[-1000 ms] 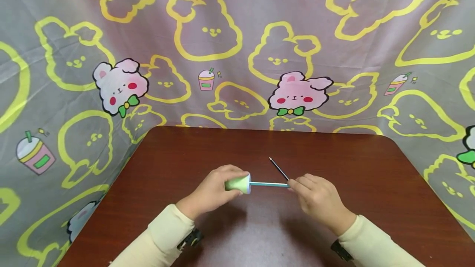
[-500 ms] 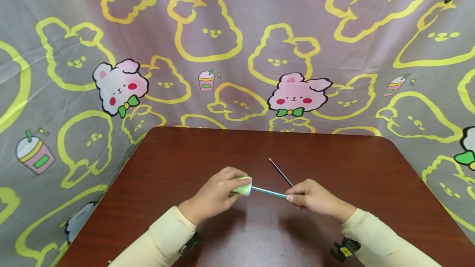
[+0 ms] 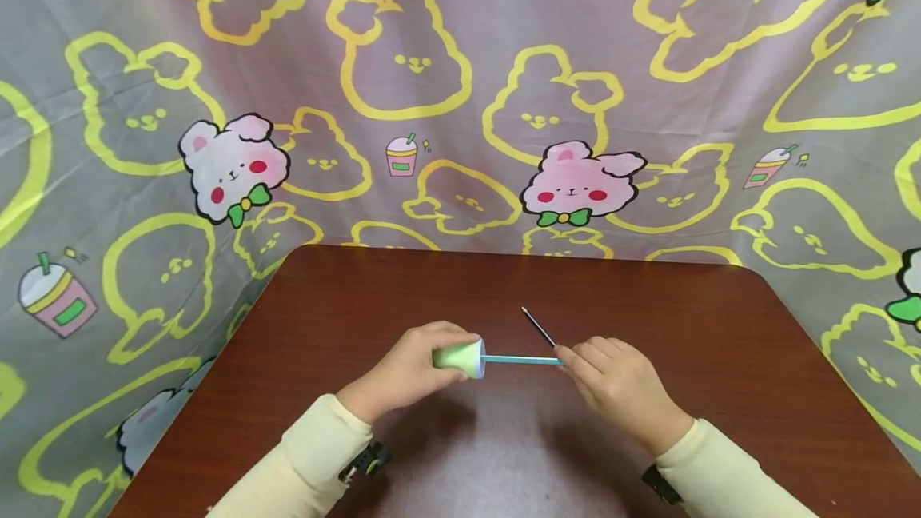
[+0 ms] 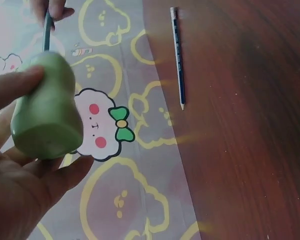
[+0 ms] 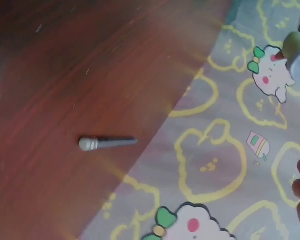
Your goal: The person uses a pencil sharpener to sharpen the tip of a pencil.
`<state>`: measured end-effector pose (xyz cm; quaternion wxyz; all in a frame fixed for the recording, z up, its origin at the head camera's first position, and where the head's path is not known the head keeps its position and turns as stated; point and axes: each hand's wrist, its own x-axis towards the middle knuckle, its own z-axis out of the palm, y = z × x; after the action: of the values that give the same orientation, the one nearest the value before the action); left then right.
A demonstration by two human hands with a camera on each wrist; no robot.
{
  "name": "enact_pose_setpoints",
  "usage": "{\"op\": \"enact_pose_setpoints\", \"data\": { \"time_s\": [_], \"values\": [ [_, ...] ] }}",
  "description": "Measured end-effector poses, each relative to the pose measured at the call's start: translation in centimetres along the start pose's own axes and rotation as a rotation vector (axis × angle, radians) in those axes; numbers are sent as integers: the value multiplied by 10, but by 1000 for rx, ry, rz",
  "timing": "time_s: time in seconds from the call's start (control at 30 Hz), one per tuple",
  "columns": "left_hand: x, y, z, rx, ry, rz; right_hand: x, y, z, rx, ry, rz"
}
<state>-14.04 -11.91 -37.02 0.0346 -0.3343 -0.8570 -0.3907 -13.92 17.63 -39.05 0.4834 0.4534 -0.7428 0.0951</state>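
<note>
Left hand [image 3: 410,362] grips a smooth, waisted green cylinder [image 3: 456,356]; right hand [image 3: 620,382] pinches a slim teal rod [image 3: 521,359] meeting its white end! Dark pencil [image 3: 538,326] points toward the brown wooden table's [image 3: 403,286] far edge.

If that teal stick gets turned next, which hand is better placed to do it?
Probably the right hand: it grips the teal stick directly, while the left hand is occupied holding the green cylinder at the stick's other end.
</note>
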Motion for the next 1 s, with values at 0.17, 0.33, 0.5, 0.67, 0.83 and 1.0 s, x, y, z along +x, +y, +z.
{"op": "enact_pose_setpoints", "data": {
  "time_s": [0.17, 0.33, 0.5, 0.67, 0.83, 1.0],
  "values": [
    [-1, -1, -2, 25, -14, 35, 2, -3, 1, -16, 43, -71],
    [-1, 1, -1, 154, 54, 161, -1, -7, -3, 143, -174, 159],
    [0, 2, 2, 273, 118, 288, 4, -1, -12, 794, -604, 664],
    [1, 1, 5, 298, 132, 303, 9, 3, -13, 762, -664, 847],
    [1, 0, 4, 206, 104, 177, 3, 2, -5, 279, -299, 449],
    [0, 0, 1, 52, 67, 53, 1, 3, 0, 50, -14, 75]
  ]
}}
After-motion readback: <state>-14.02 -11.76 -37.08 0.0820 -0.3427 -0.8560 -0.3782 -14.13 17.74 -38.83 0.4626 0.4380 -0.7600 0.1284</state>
